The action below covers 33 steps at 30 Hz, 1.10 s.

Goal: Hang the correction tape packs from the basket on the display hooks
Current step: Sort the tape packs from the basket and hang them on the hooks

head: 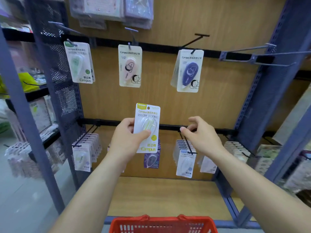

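Background: a wood-backed display panel [218,101] is standing between blue perforated uprights, and two black rails are crossing it.

Upper rail, left to right: a green pack [79,64], a pink pack [130,68] and a navy pack [188,71] are each hanging on their own hook, apparently sorted by colour. That suggests the new pack is being matched to a hook.

Lower rail [104,122]: fuller rows of packs are hanging below it.

The left hand [126,140] is gripping the yellow correction tape pack [148,121], with the thumb lying across the clear blister and the fingers curling behind the card. The hold is low on the card, probably to keep the top free for threading. The pack is being held upright, printed face toward the camera, in front of the lower rail and not on any hook.

Pack appearance: white card, yellow-green corner band, a round hang hole at top centre, a clear bubble over a pale dispenser, and yellow lettering at the foot.

The red basket [161,223] is showing only its rim at the bottom edge; its contents are out of view.

The right hand [202,135] is holding nothing. Its fingers are loosely curled, with thumb and forefinger parted beside the base of a black hook [186,146], likely to steady it. Contact cannot be told.
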Each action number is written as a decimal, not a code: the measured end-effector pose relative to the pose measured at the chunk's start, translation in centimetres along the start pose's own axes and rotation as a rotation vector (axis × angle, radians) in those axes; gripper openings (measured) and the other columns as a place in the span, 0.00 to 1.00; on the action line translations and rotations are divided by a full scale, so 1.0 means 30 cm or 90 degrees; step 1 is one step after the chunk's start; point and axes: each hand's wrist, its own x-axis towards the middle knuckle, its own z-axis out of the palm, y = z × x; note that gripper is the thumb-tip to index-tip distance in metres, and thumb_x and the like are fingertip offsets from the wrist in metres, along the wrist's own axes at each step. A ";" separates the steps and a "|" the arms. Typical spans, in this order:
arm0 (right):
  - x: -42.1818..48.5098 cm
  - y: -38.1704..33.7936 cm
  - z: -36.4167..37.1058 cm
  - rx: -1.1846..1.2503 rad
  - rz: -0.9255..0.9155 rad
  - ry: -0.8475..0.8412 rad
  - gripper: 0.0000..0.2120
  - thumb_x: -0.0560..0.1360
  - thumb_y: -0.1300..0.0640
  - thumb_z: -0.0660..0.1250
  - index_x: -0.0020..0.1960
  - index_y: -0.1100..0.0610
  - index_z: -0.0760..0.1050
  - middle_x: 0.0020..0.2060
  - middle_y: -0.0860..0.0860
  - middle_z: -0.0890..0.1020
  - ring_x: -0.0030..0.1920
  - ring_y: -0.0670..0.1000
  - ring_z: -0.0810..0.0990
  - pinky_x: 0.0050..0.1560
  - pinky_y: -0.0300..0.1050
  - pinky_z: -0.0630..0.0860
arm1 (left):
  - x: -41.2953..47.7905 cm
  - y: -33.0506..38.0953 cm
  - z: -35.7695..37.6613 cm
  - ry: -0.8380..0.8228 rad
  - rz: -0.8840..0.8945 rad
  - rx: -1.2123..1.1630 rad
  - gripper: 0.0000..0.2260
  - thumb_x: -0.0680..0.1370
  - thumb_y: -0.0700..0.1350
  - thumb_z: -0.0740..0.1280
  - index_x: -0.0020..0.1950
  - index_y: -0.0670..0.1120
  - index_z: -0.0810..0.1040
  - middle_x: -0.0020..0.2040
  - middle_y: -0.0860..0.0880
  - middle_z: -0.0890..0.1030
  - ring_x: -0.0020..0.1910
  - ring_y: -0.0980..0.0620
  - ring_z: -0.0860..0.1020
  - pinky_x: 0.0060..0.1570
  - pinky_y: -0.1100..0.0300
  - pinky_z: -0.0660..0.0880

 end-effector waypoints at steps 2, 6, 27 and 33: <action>-0.058 0.052 0.016 -0.005 -0.003 -0.030 0.25 0.78 0.40 0.67 0.72 0.48 0.69 0.53 0.41 0.80 0.53 0.45 0.80 0.55 0.52 0.79 | -0.007 -0.037 0.026 -0.021 -0.033 0.020 0.15 0.75 0.37 0.75 0.59 0.46 0.77 0.51 0.51 0.87 0.46 0.51 0.87 0.47 0.49 0.84; -0.150 0.173 0.048 0.001 0.018 -0.110 0.23 0.78 0.43 0.68 0.70 0.49 0.72 0.57 0.44 0.80 0.57 0.46 0.78 0.60 0.49 0.76 | -0.035 -0.124 0.094 -0.073 -0.080 0.072 0.15 0.76 0.37 0.75 0.60 0.45 0.77 0.52 0.51 0.87 0.46 0.51 0.87 0.34 0.61 0.80; -0.288 0.377 0.184 0.169 -0.016 -0.274 0.14 0.78 0.50 0.71 0.62 0.47 0.75 0.43 0.44 0.83 0.46 0.40 0.81 0.49 0.42 0.77 | -0.211 -0.438 0.264 -0.127 -0.110 0.202 0.12 0.74 0.34 0.75 0.54 0.48 0.83 0.45 0.52 0.88 0.45 0.55 0.84 0.48 0.59 0.81; -0.274 0.226 0.241 0.327 0.012 -0.284 0.20 0.76 0.55 0.74 0.63 0.42 0.70 0.45 0.48 0.84 0.43 0.42 0.83 0.42 0.38 0.75 | -0.232 -0.345 0.144 -0.082 -0.128 0.122 0.12 0.81 0.35 0.68 0.60 0.47 0.85 0.47 0.49 0.87 0.52 0.48 0.86 0.49 0.54 0.84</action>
